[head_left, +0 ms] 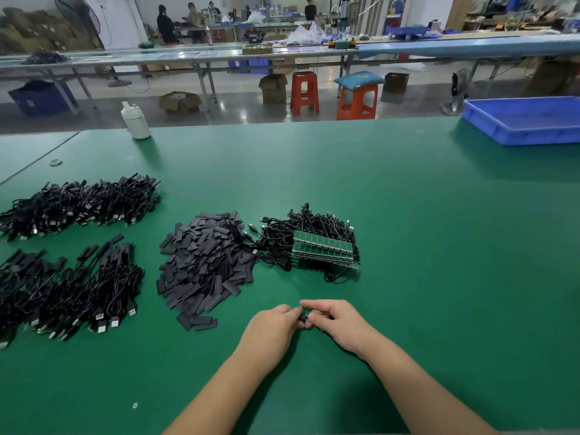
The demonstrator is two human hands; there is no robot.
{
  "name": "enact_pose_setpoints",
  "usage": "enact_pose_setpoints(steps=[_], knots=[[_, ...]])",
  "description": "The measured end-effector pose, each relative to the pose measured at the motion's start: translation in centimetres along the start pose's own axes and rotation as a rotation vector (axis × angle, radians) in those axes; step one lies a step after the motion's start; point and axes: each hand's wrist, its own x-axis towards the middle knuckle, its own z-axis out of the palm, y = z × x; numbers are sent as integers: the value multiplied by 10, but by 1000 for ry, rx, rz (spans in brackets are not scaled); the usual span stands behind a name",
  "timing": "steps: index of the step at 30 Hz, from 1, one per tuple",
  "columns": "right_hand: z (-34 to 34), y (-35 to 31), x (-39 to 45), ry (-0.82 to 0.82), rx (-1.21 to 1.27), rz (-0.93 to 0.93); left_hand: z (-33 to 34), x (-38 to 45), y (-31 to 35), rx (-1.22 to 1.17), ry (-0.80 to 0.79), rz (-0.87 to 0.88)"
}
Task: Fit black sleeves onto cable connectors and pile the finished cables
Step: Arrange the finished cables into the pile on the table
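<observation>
Both hands meet low over the green bench (pixel 408 246): the left hand (pixel 273 328) and the right hand (pixel 337 321) have their fingers curled in toward each other, pinching a small black piece (pixel 303 317) between them (too little of it shows to tell sleeve from connector). The forearms come in from the bottom edge, bare.

Just beyond the left hand lies a heap of flat black sleeves (pixel 204 262), a few strays spilling toward the near edge. To its right, touching it, sits a tangle of black cables (pixel 301 233) with a stack of green circuit boards (pixel 324 248) lying on top of it. Off to the left are two larger piles of cables: the nearer pile (pixel 69 290), with plug ends pointing toward the near edge, and the farther pile (pixel 81 204) behind it.

Farther back, a white bottle (pixel 135 120) stands at the bench's far edge on the left, and a blue tray (pixel 524 120) sits at the far right corner. Past the bench, two red stools (pixel 304 92) stand on the floor before a long worktable (pixel 188 56), where several people are seated or standing.
</observation>
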Motion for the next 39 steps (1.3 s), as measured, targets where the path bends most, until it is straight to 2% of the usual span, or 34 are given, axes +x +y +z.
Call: enact_pose_setpoints(steps=[5, 15, 26, 34, 39], knots=[[0, 2, 1, -2, -22, -1, 3, -3, -1, 40, -6, 48], [-1, 6, 4, -9, -15, 5, 4, -6, 0, -34, 52, 95], [1, 5, 2, -5, -204, 5, 4, 0, 11, 145, -70, 59], [5, 3, -4, 8, -190, 12, 2, -1, 21, 219, -127, 67], [2, -5, -3, -7, -225, 5, -5, -4, 21, 158, -100, 65]])
